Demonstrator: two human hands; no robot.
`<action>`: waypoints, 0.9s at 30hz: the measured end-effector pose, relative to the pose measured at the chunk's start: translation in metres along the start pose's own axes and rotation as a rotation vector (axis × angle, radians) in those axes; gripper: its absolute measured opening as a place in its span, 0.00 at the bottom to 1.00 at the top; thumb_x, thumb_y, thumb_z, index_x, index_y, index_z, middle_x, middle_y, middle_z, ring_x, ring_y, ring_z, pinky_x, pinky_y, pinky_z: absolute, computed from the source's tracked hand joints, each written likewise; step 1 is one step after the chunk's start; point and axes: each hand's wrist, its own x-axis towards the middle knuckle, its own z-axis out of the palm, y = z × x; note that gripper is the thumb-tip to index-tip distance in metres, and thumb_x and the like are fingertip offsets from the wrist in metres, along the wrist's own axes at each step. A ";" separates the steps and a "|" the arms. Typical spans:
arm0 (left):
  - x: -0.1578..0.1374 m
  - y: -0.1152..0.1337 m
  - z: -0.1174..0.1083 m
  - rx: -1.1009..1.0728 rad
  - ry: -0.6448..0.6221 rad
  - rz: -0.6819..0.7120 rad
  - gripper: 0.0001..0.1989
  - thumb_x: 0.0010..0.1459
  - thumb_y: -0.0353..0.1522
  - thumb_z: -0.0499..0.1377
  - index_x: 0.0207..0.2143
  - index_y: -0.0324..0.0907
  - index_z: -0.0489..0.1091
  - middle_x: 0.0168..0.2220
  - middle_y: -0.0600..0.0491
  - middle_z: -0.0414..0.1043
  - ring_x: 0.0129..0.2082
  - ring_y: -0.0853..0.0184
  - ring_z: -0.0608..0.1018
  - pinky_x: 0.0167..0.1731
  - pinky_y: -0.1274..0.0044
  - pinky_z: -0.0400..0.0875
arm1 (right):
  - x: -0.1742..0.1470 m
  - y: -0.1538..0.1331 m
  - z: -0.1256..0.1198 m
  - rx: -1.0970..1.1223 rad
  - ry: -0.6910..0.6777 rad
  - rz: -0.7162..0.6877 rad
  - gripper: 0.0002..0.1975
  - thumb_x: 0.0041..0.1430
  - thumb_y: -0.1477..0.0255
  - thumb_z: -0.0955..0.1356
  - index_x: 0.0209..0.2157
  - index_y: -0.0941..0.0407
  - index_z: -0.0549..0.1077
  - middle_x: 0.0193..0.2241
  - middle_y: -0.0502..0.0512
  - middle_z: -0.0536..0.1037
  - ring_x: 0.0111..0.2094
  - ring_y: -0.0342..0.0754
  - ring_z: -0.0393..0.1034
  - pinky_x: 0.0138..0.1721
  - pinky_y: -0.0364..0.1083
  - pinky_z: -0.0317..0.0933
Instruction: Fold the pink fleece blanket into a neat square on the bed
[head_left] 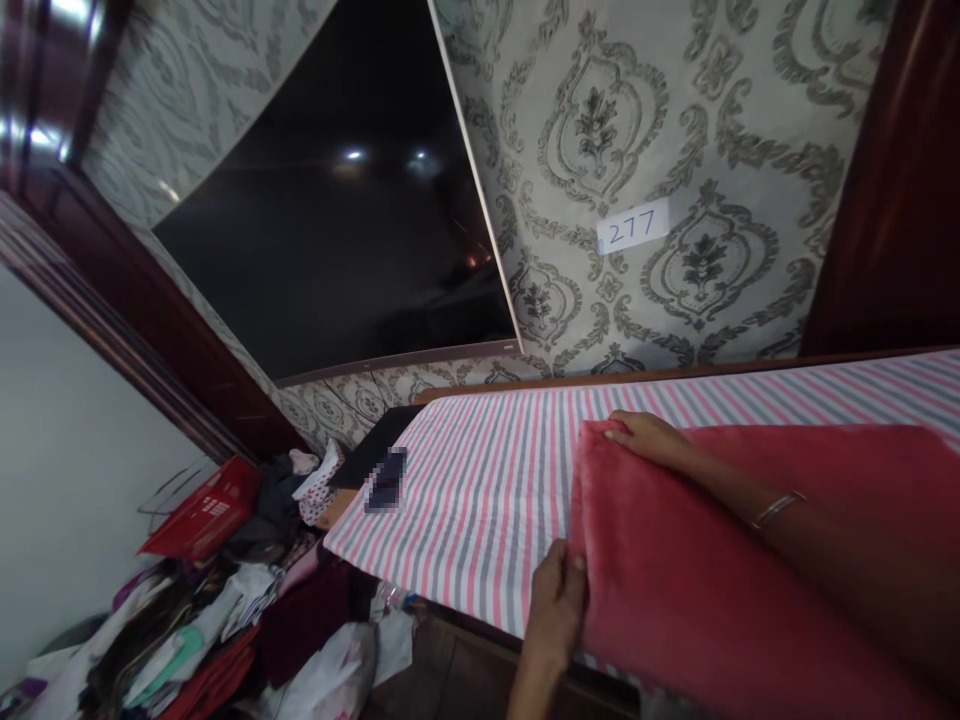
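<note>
Nearest the camera, the left hand (559,600) comes up from the bottom edge and grips the near corner of a red cloth (720,580), its thumb on top and its fingers (576,572) curled around the fabric's folded edge, so that hand is closed on the cloth. The red cloth lies spread over the right part of a surface (480,490) covered with a sheet striped in pink, grey and white, and its left edge runs between the two hands. A little farther on, the right hand (649,438) rests palm down on the far corner of the same cloth, fingers nearly flat and close together, pressing on the fabric rather than wrapped around it; a thin bangle (778,509) sits on that forearm. To the left on the striped cover lies a small dark object (387,480), blurred out, well apart from the cloth. Below and left of the surface, a jumbled pile of clothes (217,620) and bags covers the floor, with a red plastic basket (201,510) tilted on top of it. Beyond the surface rises a wall with grey ornamental wallpaper (600,120), bearing a white label (633,227) reading 277, and a large dark screen (345,200) hangs to the label's left.
</note>
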 end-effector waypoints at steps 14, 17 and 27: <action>0.003 0.015 0.007 0.296 0.076 0.001 0.16 0.60 0.42 0.53 0.43 0.41 0.70 0.43 0.41 0.79 0.44 0.53 0.78 0.46 0.67 0.69 | -0.084 0.093 -0.064 -0.200 0.072 0.143 0.32 0.63 0.52 0.61 0.63 0.52 0.70 0.60 0.67 0.71 0.60 0.69 0.64 0.58 0.70 0.56; 0.008 0.023 0.000 0.371 0.081 0.023 0.21 0.59 0.37 0.54 0.51 0.36 0.69 0.49 0.38 0.77 0.50 0.52 0.78 0.51 0.65 0.69 | -0.110 0.123 -0.075 -0.197 0.144 0.244 0.32 0.63 0.52 0.61 0.62 0.55 0.71 0.59 0.73 0.71 0.60 0.71 0.64 0.57 0.69 0.58; 0.087 0.142 0.073 0.785 -0.104 0.422 0.34 0.67 0.40 0.50 0.71 0.35 0.52 0.73 0.39 0.50 0.73 0.53 0.51 0.70 0.61 0.47 | -0.096 0.063 -0.075 -0.233 0.137 0.201 0.32 0.65 0.53 0.57 0.66 0.50 0.65 0.65 0.62 0.65 0.66 0.66 0.56 0.63 0.70 0.50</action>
